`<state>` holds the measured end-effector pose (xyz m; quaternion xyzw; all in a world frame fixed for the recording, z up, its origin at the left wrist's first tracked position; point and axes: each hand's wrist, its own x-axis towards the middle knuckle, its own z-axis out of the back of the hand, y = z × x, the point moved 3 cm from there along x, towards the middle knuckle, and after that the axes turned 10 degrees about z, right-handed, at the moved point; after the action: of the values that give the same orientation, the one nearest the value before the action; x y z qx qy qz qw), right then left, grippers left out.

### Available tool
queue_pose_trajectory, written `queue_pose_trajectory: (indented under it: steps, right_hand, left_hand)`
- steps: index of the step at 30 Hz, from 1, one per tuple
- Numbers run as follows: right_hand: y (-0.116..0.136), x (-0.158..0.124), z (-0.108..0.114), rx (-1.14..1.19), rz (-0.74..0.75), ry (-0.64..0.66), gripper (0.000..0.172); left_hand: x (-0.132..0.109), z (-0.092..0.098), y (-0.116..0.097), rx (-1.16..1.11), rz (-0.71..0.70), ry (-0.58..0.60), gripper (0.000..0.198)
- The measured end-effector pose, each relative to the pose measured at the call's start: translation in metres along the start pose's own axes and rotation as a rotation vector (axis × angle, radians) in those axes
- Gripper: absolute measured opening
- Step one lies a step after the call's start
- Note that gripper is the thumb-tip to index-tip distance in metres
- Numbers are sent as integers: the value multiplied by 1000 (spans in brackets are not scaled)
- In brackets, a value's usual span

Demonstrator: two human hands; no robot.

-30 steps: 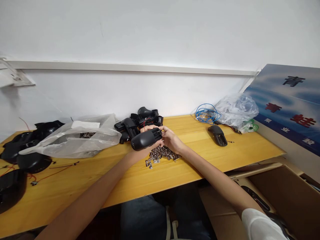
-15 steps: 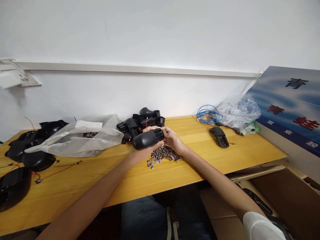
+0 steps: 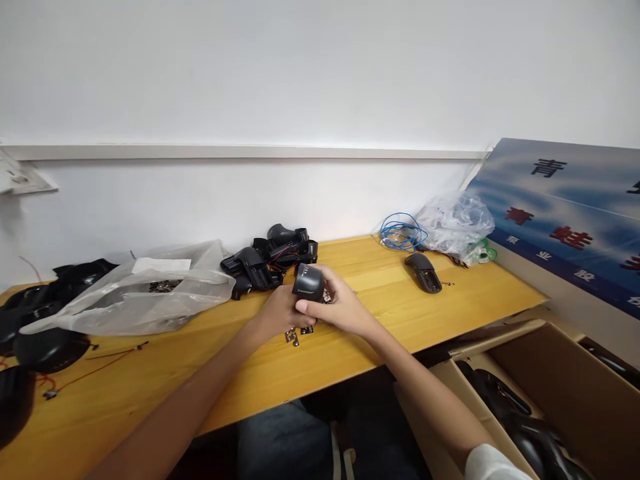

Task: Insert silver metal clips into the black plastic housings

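- Black plastic housing [image 3: 309, 282]: ridged end facing up, gripped between both hands above the table.
- Left hand [image 3: 278, 313]: fingers curled closed around the lower left of the housing.
- Right hand [image 3: 340, 310]: fingers pressed together against the right side of the housing; exact contact of the thumb hidden.
- Small metal fittings [image 3: 293, 337]: loose heap on the wooden table [image 3: 380, 287], directly below the housing, partly hidden by the hands.
- Heap of black housings with red wires [image 3: 265, 261]: just beyond the housing, slightly left.
- Clear plastic bag of metal fittings [image 3: 135, 300]: left of the housing, well apart.
- Black domed covers [image 3: 50, 350]: farther left of the housing, at the table's end.
- Cardboard box [image 3: 540, 353]: right of the housing, below the table edge, black parts [image 3: 520, 413] inside.
- Single black housing [image 3: 423, 272]: right of the housing, on the table.
- Blue cable coil [image 3: 403, 233] and crumpled clear bag [image 3: 455, 225]: farther right, against the wall.
- Blue printed board [image 3: 560, 207]: farthest right, leaning against the wall.
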<state>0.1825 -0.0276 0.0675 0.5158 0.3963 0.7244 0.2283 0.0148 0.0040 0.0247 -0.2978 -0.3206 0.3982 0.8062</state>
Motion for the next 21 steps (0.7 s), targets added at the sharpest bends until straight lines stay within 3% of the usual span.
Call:
queue_pose_trajectory:
  steps: [2,4,8,11,14,17,21]
  right_hand:
    - [5,-5,14,-4,-20,-86,53]
    - [12,-10,45,-116,-40,-214,52]
    - [22,-19,138,-856,-222,-512,63]
    - [15,-29,202,-1241,-501,-550,73]
    - [1,-48,247,-1305,-655,-603,74]
    - [-11,-68,269,-1282,-708,-663,75]
    - [-26,-78,262,-1294,-812,-570,73]
  left_hand:
    - [0,2,1,-9,-64,-4,77]
    - [1,5,4,-4,-89,-41,77]
    - [4,12,11,121,-54,-235,47]
    - [7,13,14,237,-29,-405,31]
    - [9,12,14,308,-44,-465,28]
    - [11,10,14,352,-58,-431,32]
    - [11,9,14,373,-48,-393,34]
